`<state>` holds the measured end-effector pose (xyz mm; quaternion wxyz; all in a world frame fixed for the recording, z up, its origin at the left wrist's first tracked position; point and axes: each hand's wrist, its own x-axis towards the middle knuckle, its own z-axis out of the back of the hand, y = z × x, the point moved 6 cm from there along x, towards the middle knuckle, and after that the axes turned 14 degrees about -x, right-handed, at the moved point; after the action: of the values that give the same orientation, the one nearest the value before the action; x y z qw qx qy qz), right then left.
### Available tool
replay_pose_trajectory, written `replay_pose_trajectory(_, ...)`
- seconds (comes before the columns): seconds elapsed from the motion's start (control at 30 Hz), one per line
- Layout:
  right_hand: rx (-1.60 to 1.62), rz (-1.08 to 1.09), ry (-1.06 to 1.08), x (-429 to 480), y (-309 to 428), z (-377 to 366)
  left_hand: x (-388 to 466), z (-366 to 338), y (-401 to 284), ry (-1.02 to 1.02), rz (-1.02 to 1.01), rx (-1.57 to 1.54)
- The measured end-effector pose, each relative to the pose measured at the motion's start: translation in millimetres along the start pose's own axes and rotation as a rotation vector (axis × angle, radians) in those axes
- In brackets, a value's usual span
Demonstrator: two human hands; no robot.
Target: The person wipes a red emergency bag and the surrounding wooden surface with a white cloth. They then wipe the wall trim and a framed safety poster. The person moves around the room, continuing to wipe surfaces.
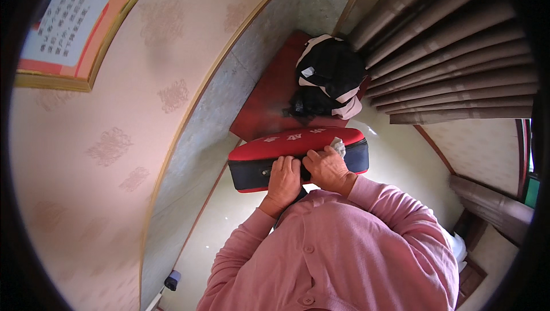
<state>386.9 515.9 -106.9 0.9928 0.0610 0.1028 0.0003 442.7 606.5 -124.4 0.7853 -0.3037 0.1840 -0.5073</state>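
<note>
Before my torso stands a red and navy zippered fabric case (pixel 251 172), its red top bearing white writing. My left hand (pixel 285 180) curls its fingers over the near navy side, beside a small metal fitting (pixel 265 172). Just to the right, my right hand (pixel 326 165) grips the same side near the middle, with its fingertips by the zipper edge. A crumpled whitish cloth or tissue (pixel 338 146) sticks up behind my right hand; whether that hand holds it I cannot tell. The palms and whatever part the fingers wrap around are hidden.
Beyond the case, a black and pale pink bundle (pixel 333 70), perhaps a bag or clothing, rests on a dark red surface (pixel 266 100). Brown curtains (pixel 447 53) hang at right. A papered wall (pixel 107 130) with a framed poster (pixel 73 23) rises at left. A small dark object (pixel 172 281) lies low left.
</note>
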Motion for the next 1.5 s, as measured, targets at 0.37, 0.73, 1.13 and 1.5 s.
replay_pose_trajectory(0.37,0.175,-0.079,-0.019,-24,-40,11,18,-14,-14,0.258,0.105,0.081)
replay_pose_trajectory(0.73,0.969,-0.605,-0.242,-87,-153,-26,18,-25,-20,0.256,0.294,-0.044)
replay_pose_trajectory(1.13,1.475,-0.848,-0.354,-76,-123,-26,4,14,-6,0.197,0.331,-0.298)
replay_pose_trajectory(1.5,1.557,-0.917,-0.630,-82,-108,31,-22,109,21,0.006,0.545,-0.430)
